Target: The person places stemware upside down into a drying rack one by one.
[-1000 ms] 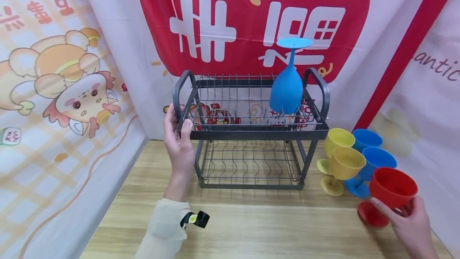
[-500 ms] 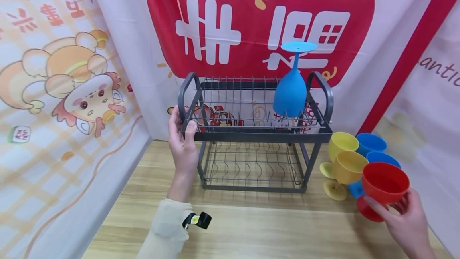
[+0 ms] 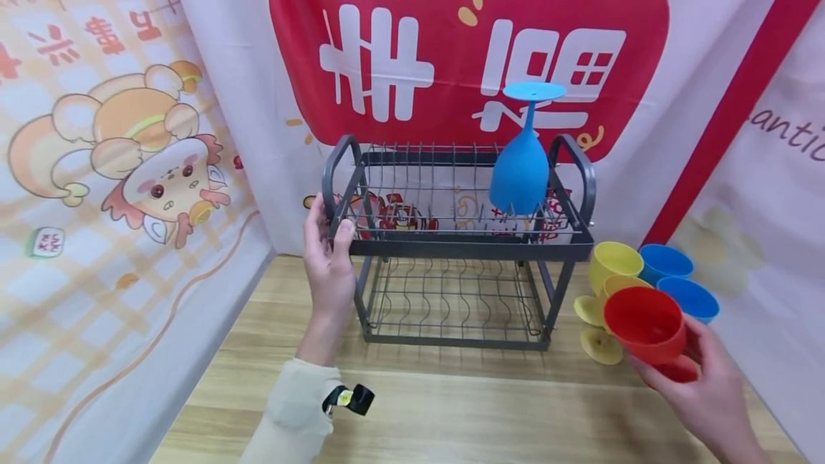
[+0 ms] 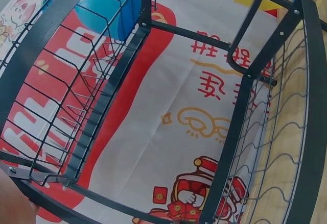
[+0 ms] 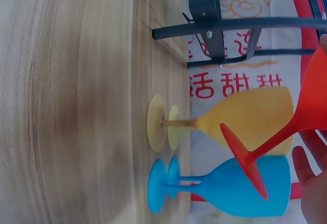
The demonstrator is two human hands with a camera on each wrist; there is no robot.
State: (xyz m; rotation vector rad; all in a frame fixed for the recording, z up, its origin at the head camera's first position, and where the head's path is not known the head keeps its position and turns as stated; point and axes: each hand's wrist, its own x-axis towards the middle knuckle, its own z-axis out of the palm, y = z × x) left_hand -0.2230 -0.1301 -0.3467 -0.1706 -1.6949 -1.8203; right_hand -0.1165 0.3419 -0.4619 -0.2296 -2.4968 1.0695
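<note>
A dark metal two-tier dish rack [image 3: 464, 245] stands on the wooden table against the backdrop. A blue goblet [image 3: 519, 172] sits upside down on its upper tier at the right; the left wrist view shows that goblet's bowl [image 4: 110, 9]. My left hand [image 3: 330, 226] grips the rack's front left corner post. My right hand [image 3: 690, 367] holds a red goblet [image 3: 644, 322] by its bowl and stem, lifted off the table and tilted, right of the rack. In the right wrist view the red goblet [image 5: 278, 142] hangs over the standing goblets.
Two yellow goblets [image 3: 615, 263] and two blue goblets [image 3: 667, 262] stand upright in a cluster right of the rack, under the red one. Printed cloth backdrops [image 3: 116, 163] close in the left, back and right sides. The rack's lower tier [image 3: 451, 299] holds nothing.
My right hand has lifted the red goblet off the table, moved it up and left, and tilted it. My left hand has kept its hold on the rack.
</note>
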